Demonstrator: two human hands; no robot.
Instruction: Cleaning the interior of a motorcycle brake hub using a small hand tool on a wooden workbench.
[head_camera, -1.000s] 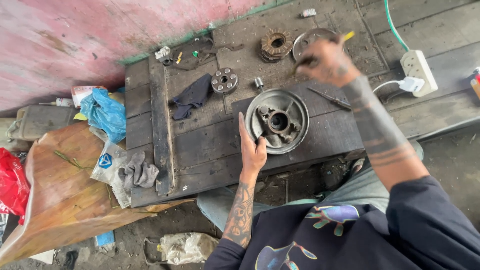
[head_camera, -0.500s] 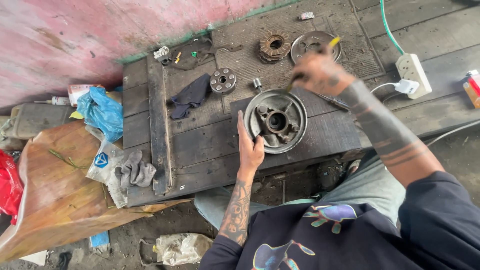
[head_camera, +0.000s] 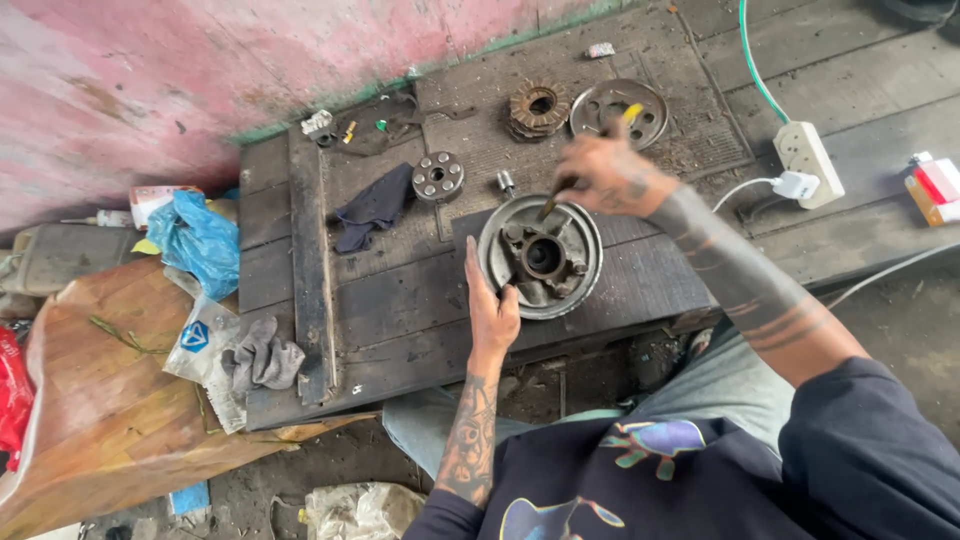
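1. A dark sleeve (head_camera: 860, 450) is seen nearest the camera, with grey trousers (head_camera: 720, 385) below it.
2. The left forearm is stretched up from the lower middle, and the left hand (head_camera: 490, 305) is laid flat against the left rim of a round metal drum (head_camera: 541, 256), fingers extended and thumb spread; nothing is gripped, the drum is only steadied.
3. The drum is set on a dark wooden board (head_camera: 400, 290) at its near edge, open side up, with a hub in its centre.
4. The right forearm is angled in from the lower right, and the right hand (head_camera: 610, 175) is held above the far rim of the drum, closed around a thin tool (head_camera: 560, 195) with a yellow handle end; its tip is pointed down into the drum.
5. A grey rag (head_camera: 262, 358) is draped at the left edge of the board, beside a blue plastic bag (head_camera: 198, 238).
6. Further off, a dark cloth (head_camera: 375, 205), a small round hub with holes (head_camera: 438, 176), a brown toothed disc stack (head_camera: 539, 108) and a flat metal plate (head_camera: 618, 105) are laid on the board.
7. A white power strip (head_camera: 808, 160) is placed to the right.
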